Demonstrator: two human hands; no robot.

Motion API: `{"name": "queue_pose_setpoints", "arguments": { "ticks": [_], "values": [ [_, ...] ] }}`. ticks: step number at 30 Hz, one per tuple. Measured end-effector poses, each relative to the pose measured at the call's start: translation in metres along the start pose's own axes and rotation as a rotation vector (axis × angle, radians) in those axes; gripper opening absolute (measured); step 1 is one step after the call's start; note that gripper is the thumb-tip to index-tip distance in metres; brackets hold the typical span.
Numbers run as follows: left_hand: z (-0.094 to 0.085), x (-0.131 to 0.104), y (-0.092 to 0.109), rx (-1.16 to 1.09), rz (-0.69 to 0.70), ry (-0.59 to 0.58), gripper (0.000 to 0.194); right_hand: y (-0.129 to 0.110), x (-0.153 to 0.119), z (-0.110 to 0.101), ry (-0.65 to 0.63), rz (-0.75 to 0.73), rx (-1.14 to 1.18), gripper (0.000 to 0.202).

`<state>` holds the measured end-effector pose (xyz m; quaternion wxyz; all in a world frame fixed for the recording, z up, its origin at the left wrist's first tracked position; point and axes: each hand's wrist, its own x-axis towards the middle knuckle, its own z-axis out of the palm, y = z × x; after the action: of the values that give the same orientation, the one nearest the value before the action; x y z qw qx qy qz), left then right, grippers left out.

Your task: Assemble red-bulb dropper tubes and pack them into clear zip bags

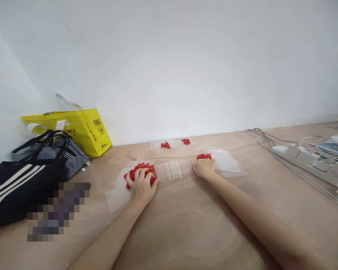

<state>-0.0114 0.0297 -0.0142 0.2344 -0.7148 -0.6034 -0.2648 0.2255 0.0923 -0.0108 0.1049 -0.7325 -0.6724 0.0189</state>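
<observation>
My left hand (143,184) lies over a pile of small red tube-like pieces (138,168), its fingers apart and bent, resting on them. Under that pile are clear plastic bags (114,191). Between my two hands a row of thin white sticks (173,170), similar to cotton swabs, lies side by side on the wooden table (174,217). At the row's right end is my right hand (205,168), with its fingers curled. Whatever its fingertips hold is hidden. More red pieces (204,156) show just beyond it, beside other clear bags (225,163).
Near the wall, a flat clear bag (174,143) carries two small groups of red pieces. A yellow bag (95,131), a striped bag (76,157) and a black bag (25,187) stand at left. On the right are a white power strip (312,165) and grey cables (281,161).
</observation>
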Motion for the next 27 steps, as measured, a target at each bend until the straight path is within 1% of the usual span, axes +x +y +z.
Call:
{"name": "queue_pose_setpoints", "arguments": {
  "ticks": [4, 7, 9, 13, 15, 19, 22, 25, 27],
  "values": [
    [0.000, 0.001, 0.004, 0.013, -0.027, 0.002, 0.015, 0.000, -0.004, 0.000, 0.014, -0.019, -0.008, 0.030],
    [-0.001, 0.001, 0.006, 0.012, -0.035, 0.002, 0.017, 0.004, -0.014, -0.004, 0.040, -0.077, -0.003, 0.031],
    [-0.002, 0.000, 0.006, 0.019, -0.037, 0.004, 0.017, 0.010, -0.027, -0.007, 0.053, -0.179, 0.014, 0.028],
    [-0.002, 0.000, 0.003, 0.033, -0.041, -0.002, 0.015, 0.020, -0.056, -0.006, 0.031, -0.508, 0.137, 0.019],
    [-0.001, 0.001, 0.002, 0.037, -0.043, -0.004, 0.016, 0.022, -0.067, -0.006, 0.018, -0.596, 0.184, 0.016],
    [0.001, 0.002, 0.002, 0.034, -0.024, -0.001, 0.015, 0.019, -0.074, -0.008, 0.001, -0.630, 0.216, 0.010],
    [-0.001, 0.003, 0.001, 0.026, 0.000, 0.044, 0.014, 0.017, -0.074, -0.009, -0.004, -0.636, 0.278, 0.012],
    [-0.009, 0.002, -0.001, 0.002, 0.001, 0.130, 0.012, 0.016, -0.074, -0.008, 0.011, -0.651, 0.350, 0.018],
    [-0.017, 0.000, -0.003, -0.075, 0.043, 0.151, 0.012, 0.014, -0.073, -0.006, 0.006, -0.650, 0.384, 0.020]
  ]
}}
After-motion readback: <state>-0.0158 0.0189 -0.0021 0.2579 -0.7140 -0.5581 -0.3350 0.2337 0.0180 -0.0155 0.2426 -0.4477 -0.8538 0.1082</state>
